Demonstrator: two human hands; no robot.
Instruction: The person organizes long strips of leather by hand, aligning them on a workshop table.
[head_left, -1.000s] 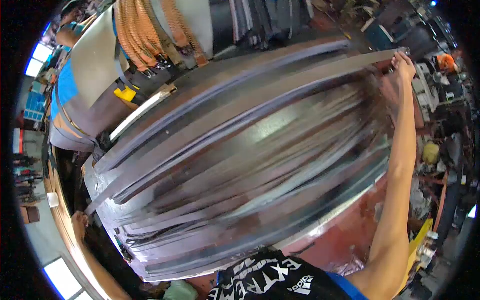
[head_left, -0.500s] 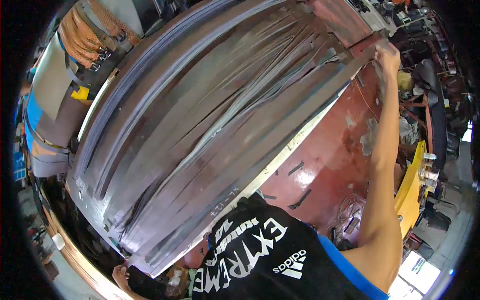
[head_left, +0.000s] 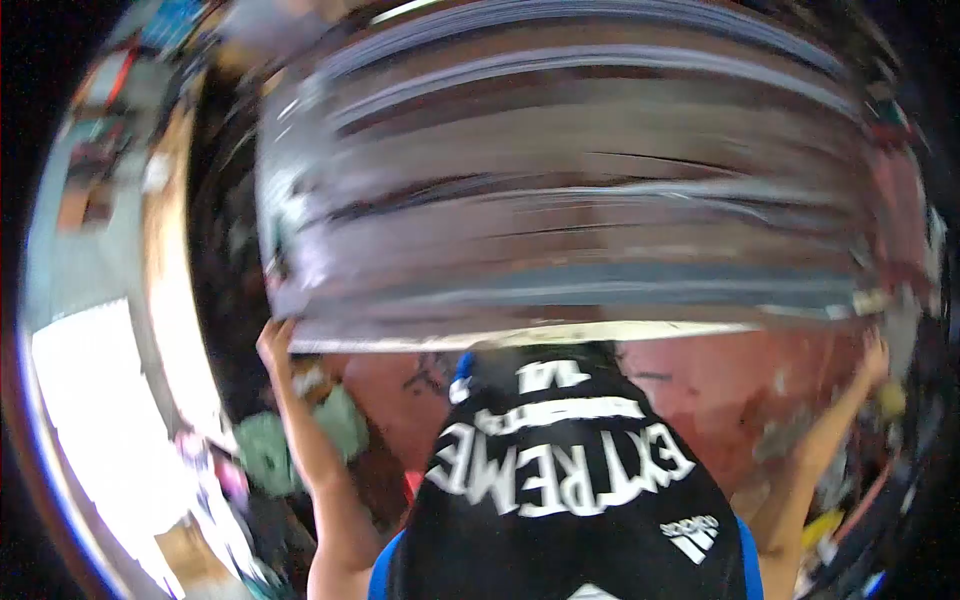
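Long dark brown strips [head_left: 600, 240] lie side by side in a wide stack on a table with a pale front edge [head_left: 560, 334]. Stretched out to the left, my left hand [head_left: 276, 338] is at the near left corner of the strips, its fingers closed at the end of the nearest one. On the far right my right hand [head_left: 876, 358] is by the other end of that strip; motion blurs its fingers. My body in a black shirt stands against the middle of the edge.
Below the edge is a reddish floor [head_left: 700, 390] with dark scraps. Green bags [head_left: 275, 450] lie at the lower left, near a bright doorway [head_left: 100, 380]. A long light wooden edge [head_left: 168, 250] runs along the left. Clutter lines the right side.
The view has turned, so the strips now run level across it. My left hand shows more fully at the left end; my right hand appears lower, at the right end.
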